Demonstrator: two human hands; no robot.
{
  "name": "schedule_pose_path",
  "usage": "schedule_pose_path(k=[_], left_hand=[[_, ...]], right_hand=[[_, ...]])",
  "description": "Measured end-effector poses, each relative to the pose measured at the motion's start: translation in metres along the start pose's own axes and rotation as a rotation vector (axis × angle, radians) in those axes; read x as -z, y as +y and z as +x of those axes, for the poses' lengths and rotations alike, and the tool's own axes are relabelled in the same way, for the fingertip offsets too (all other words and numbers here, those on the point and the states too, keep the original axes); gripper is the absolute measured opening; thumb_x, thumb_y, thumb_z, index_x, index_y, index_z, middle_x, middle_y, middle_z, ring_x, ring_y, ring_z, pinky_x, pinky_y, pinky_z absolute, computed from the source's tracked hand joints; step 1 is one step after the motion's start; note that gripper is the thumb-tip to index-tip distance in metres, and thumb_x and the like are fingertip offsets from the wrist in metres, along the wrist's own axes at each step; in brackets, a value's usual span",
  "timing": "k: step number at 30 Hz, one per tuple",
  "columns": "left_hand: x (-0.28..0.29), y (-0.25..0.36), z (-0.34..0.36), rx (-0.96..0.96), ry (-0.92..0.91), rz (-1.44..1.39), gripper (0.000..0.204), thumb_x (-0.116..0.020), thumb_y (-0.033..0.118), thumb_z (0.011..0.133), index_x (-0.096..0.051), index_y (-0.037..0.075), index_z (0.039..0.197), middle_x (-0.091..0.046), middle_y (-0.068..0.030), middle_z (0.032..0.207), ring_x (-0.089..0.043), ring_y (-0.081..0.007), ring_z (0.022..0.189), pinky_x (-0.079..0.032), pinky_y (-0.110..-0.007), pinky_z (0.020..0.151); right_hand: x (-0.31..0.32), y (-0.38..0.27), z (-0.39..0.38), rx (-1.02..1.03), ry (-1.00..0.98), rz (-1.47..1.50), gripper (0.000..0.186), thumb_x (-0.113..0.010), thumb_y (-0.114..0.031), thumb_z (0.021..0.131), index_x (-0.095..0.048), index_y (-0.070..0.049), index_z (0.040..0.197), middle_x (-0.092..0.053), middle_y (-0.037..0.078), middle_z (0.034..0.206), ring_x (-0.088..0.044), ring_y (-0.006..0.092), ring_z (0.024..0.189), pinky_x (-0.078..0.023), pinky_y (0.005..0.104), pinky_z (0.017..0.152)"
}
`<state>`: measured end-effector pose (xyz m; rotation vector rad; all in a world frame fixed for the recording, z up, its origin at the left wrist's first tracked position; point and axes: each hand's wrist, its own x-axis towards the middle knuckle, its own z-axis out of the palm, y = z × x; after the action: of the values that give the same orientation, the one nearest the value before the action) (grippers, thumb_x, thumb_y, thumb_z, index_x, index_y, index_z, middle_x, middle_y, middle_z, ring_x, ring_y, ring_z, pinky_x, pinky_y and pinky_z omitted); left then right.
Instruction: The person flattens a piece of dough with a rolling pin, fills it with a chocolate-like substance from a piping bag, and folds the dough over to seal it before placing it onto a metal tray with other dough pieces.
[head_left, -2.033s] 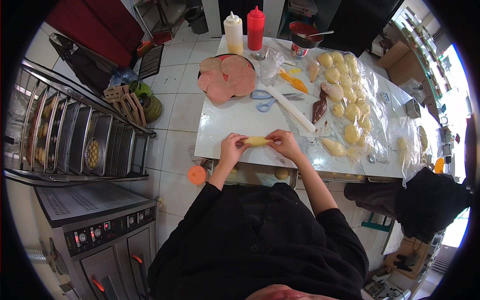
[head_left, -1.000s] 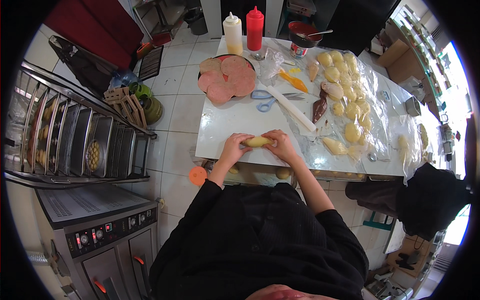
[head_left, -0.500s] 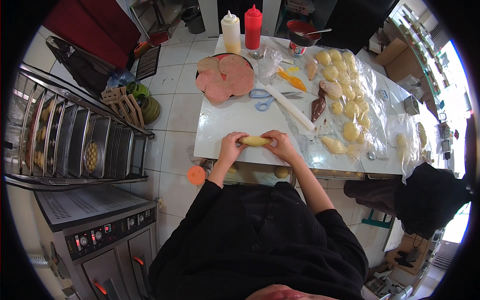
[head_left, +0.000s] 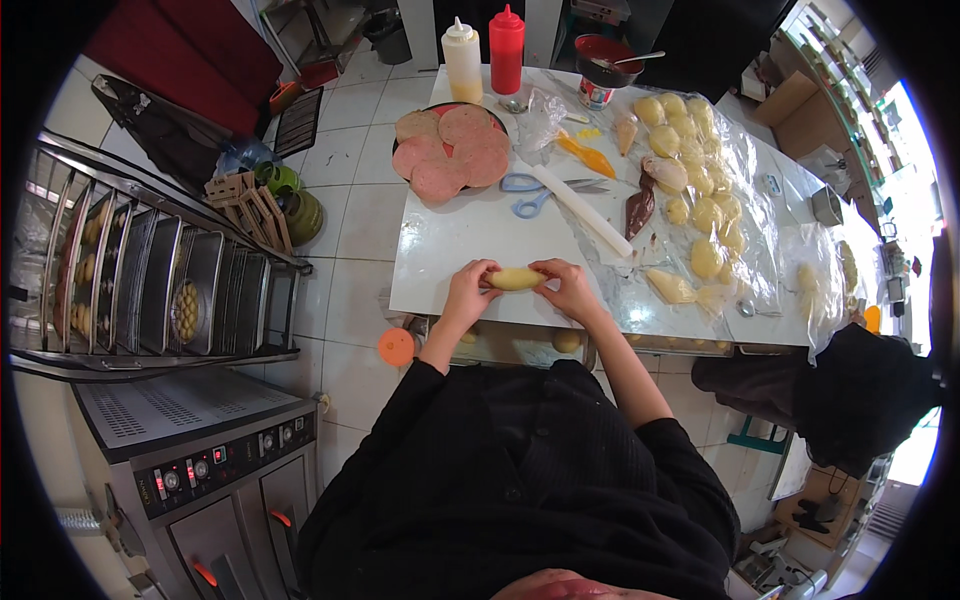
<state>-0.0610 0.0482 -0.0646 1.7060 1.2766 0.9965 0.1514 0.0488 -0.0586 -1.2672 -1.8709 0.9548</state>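
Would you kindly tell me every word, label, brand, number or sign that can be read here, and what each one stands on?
Control panel of the grey oven: red lit displays, too small and blurred to read; there is also small lettering at its left end, which I leave uncopied.
Container beneath the dark bowl: a coloured printed label, too small to read.
White bottle and red bottle: no print visible.

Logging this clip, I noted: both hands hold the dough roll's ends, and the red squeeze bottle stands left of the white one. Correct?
No: in the head view, the red bottle stands right of the white bottle. The left hand and right hand hold the dough roll by its ends.
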Motion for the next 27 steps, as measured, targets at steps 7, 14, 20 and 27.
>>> schedule_pose_path(k=[7,14,20,27], left_hand=[[0.0,0.011,0.007,0.053,-0.053,0.012,0.029,-0.072,0.001,0.068,-0.059,0.003,0.094,-0.065,-0.0076,0.077,-0.063,-0.0143,0.067,-0.052,-0.024,0.059],[0.005,0.021,0.023,0.521,-0.11,-0.131,0.021,-0.068,0.022,0.079,-0.06,0.004,0.088,-0.063,-0.0081,0.059,-0.062,-0.016,0.055,-0.047,-0.027,0.049],[0.005,0.025,0.01,-0.027,0.03,0.422,0.022,-0.072,0.024,0.071,-0.066,0.008,0.086,-0.063,-0.0057,0.074,-0.059,-0.0253,0.074,-0.048,-0.033,0.067],[-0.004,0.009,0.008,-0.216,-0.056,0.337,0.016,-0.071,0.017,0.068,-0.069,0.009,0.081,-0.064,-0.0031,0.08,-0.056,-0.0231,0.08,-0.046,-0.033,0.072]], right_hand=[[0.002,0.002,0.003,0.057,0.037,0.114,0.031,-0.066,-0.001,0.071,-0.061,0.001,0.102,-0.066,0.013,0.083,-0.065,0.0196,0.071,-0.053,0.0284,0.066],[0.019,-0.009,0.014,-0.497,-0.146,0.476,0.023,-0.062,-0.016,0.08,-0.061,-0.001,0.097,-0.065,0.013,0.069,-0.061,0.0158,0.054,-0.047,0.0261,0.05],[0.027,-0.009,0.009,-0.273,0.03,-0.257,0.019,-0.064,-0.017,0.078,-0.064,-0.005,0.093,-0.065,0.01,0.073,-0.061,0.025,0.063,-0.048,0.0336,0.061],[0.0,-0.012,0.003,0.22,0.012,-0.32,0.017,-0.07,-0.017,0.069,-0.069,-0.01,0.085,-0.064,0.003,0.085,-0.054,0.0211,0.088,-0.04,0.035,0.079]])
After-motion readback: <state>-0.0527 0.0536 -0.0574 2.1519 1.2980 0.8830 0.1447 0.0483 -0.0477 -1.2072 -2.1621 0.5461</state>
